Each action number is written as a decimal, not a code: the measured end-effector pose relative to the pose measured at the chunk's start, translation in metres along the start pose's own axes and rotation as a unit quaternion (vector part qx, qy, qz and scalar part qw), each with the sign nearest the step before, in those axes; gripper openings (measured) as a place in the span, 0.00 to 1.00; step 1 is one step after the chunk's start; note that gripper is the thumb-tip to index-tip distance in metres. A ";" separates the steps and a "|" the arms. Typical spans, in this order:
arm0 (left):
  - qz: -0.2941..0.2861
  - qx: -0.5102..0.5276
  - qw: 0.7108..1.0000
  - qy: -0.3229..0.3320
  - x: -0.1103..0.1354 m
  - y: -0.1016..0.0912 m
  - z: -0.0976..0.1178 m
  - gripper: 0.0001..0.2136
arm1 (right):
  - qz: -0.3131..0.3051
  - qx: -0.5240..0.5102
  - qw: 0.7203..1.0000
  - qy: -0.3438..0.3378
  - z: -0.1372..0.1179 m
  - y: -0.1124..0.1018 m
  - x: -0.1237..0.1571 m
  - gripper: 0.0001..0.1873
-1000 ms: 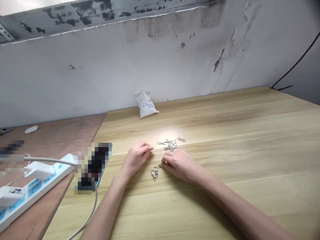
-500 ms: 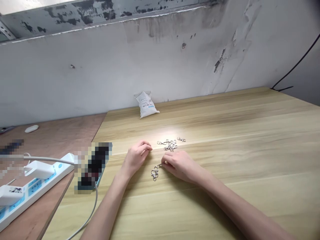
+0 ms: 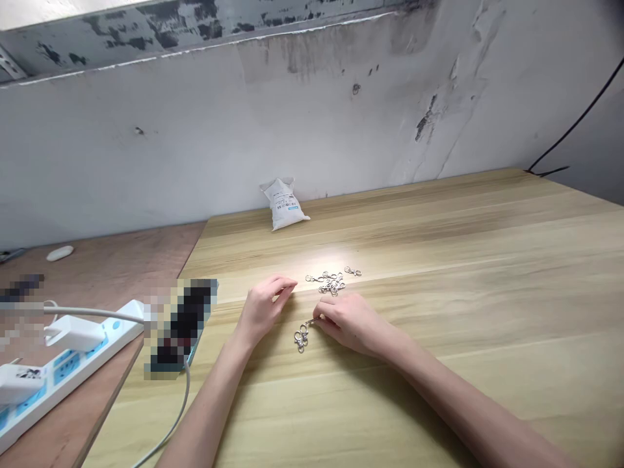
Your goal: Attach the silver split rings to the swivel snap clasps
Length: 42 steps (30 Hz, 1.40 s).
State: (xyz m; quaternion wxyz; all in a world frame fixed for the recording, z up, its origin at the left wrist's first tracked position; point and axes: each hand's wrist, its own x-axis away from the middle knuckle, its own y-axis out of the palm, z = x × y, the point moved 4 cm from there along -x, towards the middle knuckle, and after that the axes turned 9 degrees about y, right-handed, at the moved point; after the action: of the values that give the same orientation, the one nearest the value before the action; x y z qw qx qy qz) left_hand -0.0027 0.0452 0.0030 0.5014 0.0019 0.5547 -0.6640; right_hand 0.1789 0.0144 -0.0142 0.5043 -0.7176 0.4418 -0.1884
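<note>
My right hand (image 3: 345, 318) is closed in a pinch on a small silver swivel clasp (image 3: 310, 322), which pokes out at the left of my fingertips. Just below and left of it, a few more swivel clasps (image 3: 301, 338) lie bunched together on the table. My left hand (image 3: 266, 302) rests on the table to the left, thumb and fingertips brought together, with nothing visible in them. Beyond my right hand is a loose pile of silver swivel clasps with rings (image 3: 332, 283). One clasp (image 3: 353, 271) lies apart at the pile's upper right.
A white plastic packet (image 3: 286, 207) stands against the wall at the back of the wooden table (image 3: 463, 279). To my left lie a blurred-out phone (image 3: 182, 328) with a cable (image 3: 182, 409) and a white power strip (image 3: 68, 370) holding plugs. A white oval object (image 3: 60, 253) sits farther back.
My left thumb and fingertips have come together, the fingers straighter than before. My right hand keeps its pinch on the clasp, nearly still. The whole view has shifted very slightly.
</note>
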 end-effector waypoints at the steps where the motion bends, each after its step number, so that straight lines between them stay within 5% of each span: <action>1: -0.001 -0.002 1.000 0.000 0.000 0.001 0.000 0.07 | 0.001 0.000 1.000 -0.001 0.000 0.000 0.000 0.07; 30: -0.024 0.108 0.984 -0.143 0.005 0.008 -0.009 0.10 | 0.037 -0.005 0.999 -0.005 0.002 -0.002 -0.001 0.06; 42: -0.015 0.103 0.990 -0.094 0.004 0.012 -0.001 0.09 | 0.121 -0.048 0.991 0.029 0.006 -0.012 -0.001 0.08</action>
State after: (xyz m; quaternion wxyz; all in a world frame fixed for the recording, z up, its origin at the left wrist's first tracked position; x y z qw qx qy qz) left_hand 0.0028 0.0445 -0.0087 0.5388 -0.0173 0.4337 -0.7220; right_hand 0.1876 0.0198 -0.0057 0.4754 -0.6765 0.5483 -0.1254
